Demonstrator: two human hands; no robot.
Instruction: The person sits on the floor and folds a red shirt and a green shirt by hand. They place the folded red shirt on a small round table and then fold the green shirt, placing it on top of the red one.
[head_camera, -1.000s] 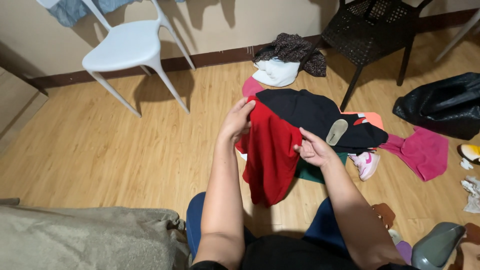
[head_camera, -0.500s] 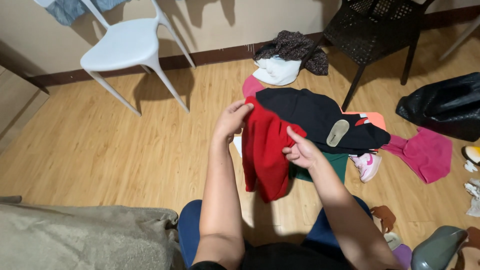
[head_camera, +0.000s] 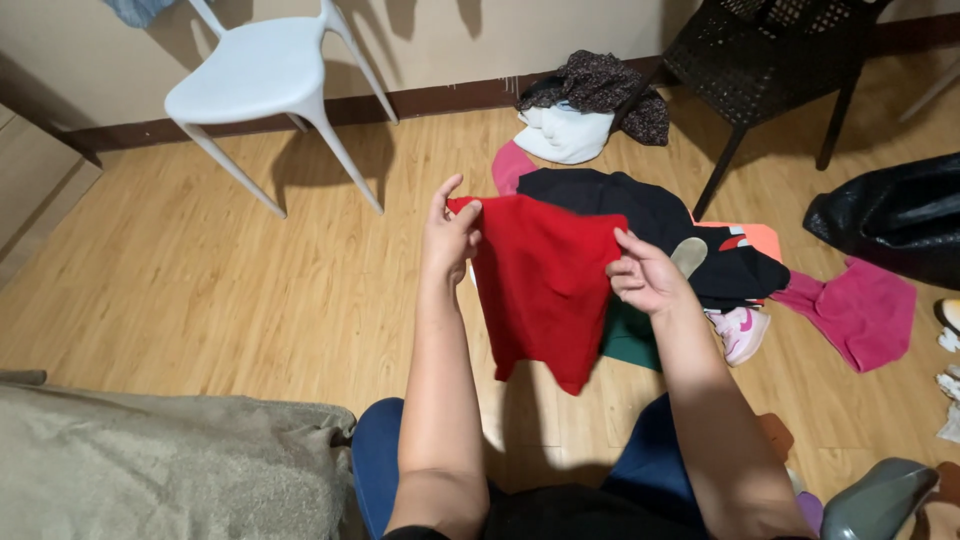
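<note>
Floor: light wooden plank floor (head_camera: 200, 290), beige wall with dark skirting board behind.
Left hand: left hand (head_camera: 447, 235) raised, fingers pinched on top left corner of red knit fabric garment (head_camera: 540, 285).
Right hand: right hand (head_camera: 640, 275) gripping right upper edge of same garment, fingers curled into cloth.
Garment: held up in air between both hands above knees, hanging down loose, lower end narrowing to a point.
Behind garment: black cloth piece (head_camera: 640, 215) spread on floor, dark green cloth (head_camera: 630, 340) just beside it, partly hidden.
Right side: pink cloth (head_camera: 860, 315) flat on floor, black shiny bag (head_camera: 895, 225) near it, pink and white shoe (head_camera: 742, 333) by black cloth.
Back: white plastic chair (head_camera: 265, 85) at left, black woven chair (head_camera: 775, 65) at right, white and dark speckled clothes heap (head_camera: 585, 110) against wall between them.
Bottom left: grey-beige cushion fabric (head_camera: 160, 465) beside blue trouser knee.
</note>
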